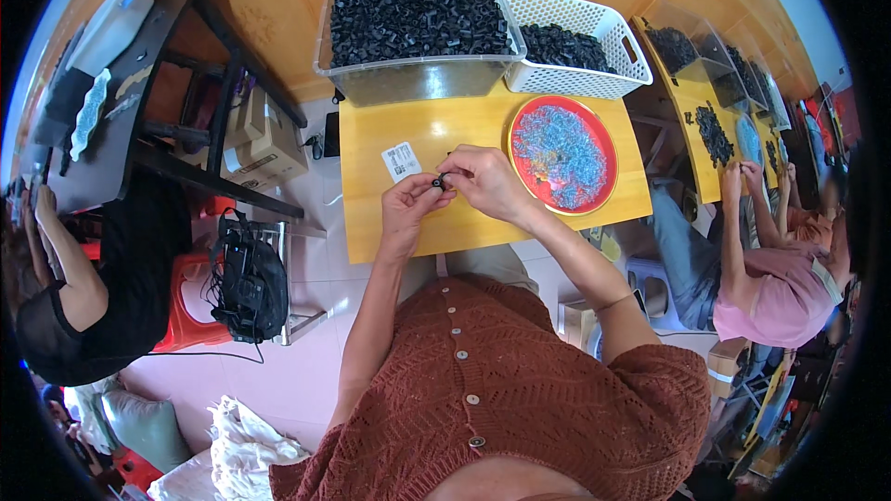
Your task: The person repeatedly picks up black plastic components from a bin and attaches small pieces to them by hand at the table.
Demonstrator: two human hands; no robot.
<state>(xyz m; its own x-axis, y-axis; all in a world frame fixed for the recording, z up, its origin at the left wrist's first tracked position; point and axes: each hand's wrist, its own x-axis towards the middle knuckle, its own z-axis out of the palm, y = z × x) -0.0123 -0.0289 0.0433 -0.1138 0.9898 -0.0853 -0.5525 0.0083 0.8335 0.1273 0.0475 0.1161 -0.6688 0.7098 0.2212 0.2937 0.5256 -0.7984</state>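
Over the yellow wooden table [371, 223] my two hands meet in front of me. My left hand [408, 209] pinches a small black part with a round hole [437, 183] between thumb and fingertips. From the other side my right hand [487, 184] closes its fingertips on the same part; whether it also holds something tiny is hidden. To the right of my right hand lies a red round tray with a gold rim [608, 150], holding many small clear-blue pieces [557, 148]. A white printed card [401, 160] lies just beyond my left hand.
A clear plastic bin [418, 83] heaped with small black parts stands at the table's back, beside a white perforated basket [594, 83] of similar parts. Co-workers sit at a dark table [139, 102] on the left and a yellow table [705, 167] on the right. A black backpack [249, 274] is at left.
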